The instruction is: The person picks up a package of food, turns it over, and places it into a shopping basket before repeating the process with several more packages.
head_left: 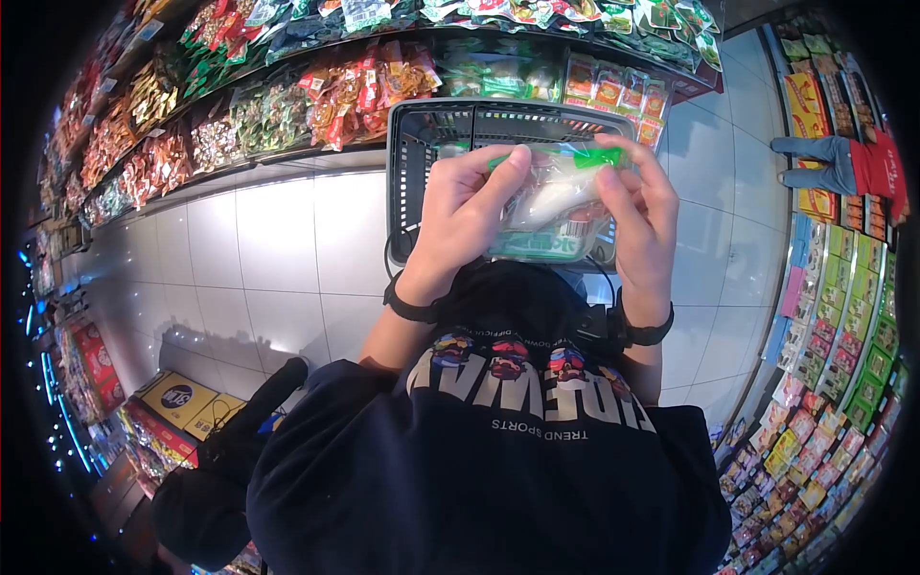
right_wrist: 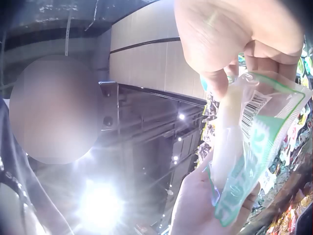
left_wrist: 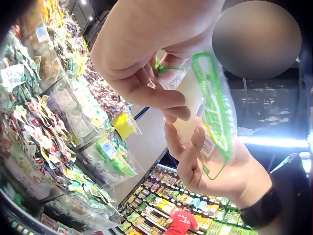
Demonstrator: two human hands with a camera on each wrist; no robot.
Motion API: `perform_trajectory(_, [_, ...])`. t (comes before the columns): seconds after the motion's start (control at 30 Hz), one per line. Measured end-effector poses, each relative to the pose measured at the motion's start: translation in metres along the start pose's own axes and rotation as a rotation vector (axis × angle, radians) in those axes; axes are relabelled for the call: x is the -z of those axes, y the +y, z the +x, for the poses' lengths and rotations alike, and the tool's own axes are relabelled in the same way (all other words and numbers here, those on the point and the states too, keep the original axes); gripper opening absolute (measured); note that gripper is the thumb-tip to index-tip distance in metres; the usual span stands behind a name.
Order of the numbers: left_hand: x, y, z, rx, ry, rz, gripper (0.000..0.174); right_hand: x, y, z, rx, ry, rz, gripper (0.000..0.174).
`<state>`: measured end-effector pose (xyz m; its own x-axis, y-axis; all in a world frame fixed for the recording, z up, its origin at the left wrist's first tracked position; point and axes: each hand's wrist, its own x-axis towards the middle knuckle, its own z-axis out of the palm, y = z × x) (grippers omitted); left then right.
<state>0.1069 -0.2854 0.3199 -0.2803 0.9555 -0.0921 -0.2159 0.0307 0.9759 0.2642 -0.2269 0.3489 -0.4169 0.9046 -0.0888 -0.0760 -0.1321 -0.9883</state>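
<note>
Packet: clear bag with green trim (head_left: 556, 203), pale contents, held up between both hands in front of the basket
Left hand (head_left: 460, 218): thumb and curled fingers pinch the packet's left edge
Right hand (head_left: 640, 218): curled fingers pinch its right edge
Basket (head_left: 410, 144): grey mesh, just behind the packet
Shelves (head_left: 287, 105): packed snack bags, beyond the basket

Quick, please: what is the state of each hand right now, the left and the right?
Left hand: closed, gripping the green-edged packet at its left side.
Right hand: closed, gripping the same packet at its right side.
</note>
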Motion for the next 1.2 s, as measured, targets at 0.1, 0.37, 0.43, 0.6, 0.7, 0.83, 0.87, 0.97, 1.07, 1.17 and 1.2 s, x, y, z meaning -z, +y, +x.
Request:
perform_trajectory(0.1, [0.001, -0.001, 0.001, -0.008, -0.01, 0.024, 0.026, 0.0, 0.0, 0.0, -0.004, 0.0, -0.004, 0.028])
perform_trajectory(0.37, [-0.004, -0.001, 0.005, -0.076, 0.08, 0.0, 0.031, 0.0, 0.008, -0.004, 0.034, 0.067, -0.076, 0.024])
perform_trajectory(0.43, [-0.006, -0.002, 0.005, -0.196, 0.05, 0.085, 0.038, -0.006, 0.025, -0.003, 0.579, 0.462, -0.522, 0.022])
perform_trajectory(0.6, [-0.019, -0.005, -0.002, -0.309, -0.252, -0.039, 0.057, -0.019, 0.007, -0.01, 0.86, 0.139, -0.878, 0.029])
perform_trajectory(0.7, [-0.013, 0.006, 0.002, 0.004, -0.176, -0.479, 0.046, -0.015, 0.007, -0.014, 0.829, 0.076, -0.693, 0.037])
perform_trajectory(0.83, [-0.004, 0.01, -0.004, 0.154, -0.169, -0.528, 0.038, -0.008, 0.003, -0.008, 0.593, 0.223, -0.426, 0.04])
perform_trajectory(0.87, [-0.006, 0.012, -0.005, 0.146, -0.155, -0.48, 0.038, -0.007, 0.002, -0.008, 0.363, 0.202, -0.215, 0.038])
perform_trajectory(0.97, [0.001, 0.012, -0.003, 0.165, -0.205, -0.437, 0.037, -0.005, -0.012, -0.008, 0.111, 0.124, 0.02, 0.033])
perform_trajectory(1.07, [0.005, 0.012, -0.004, 0.181, -0.26, -0.438, 0.036, 0.007, -0.006, -0.007, 0.066, 0.081, 0.065, 0.028])
perform_trajectory(1.17, [0.005, 0.013, -0.004, 0.176, -0.258, -0.434, 0.035, 0.005, -0.003, -0.007, 0.063, 0.102, 0.096, 0.019])
perform_trajectory(1.2, [0.004, 0.013, -0.004, 0.18, -0.257, -0.431, 0.034, 0.005, -0.002, -0.007, 0.069, 0.123, 0.121, 0.017])
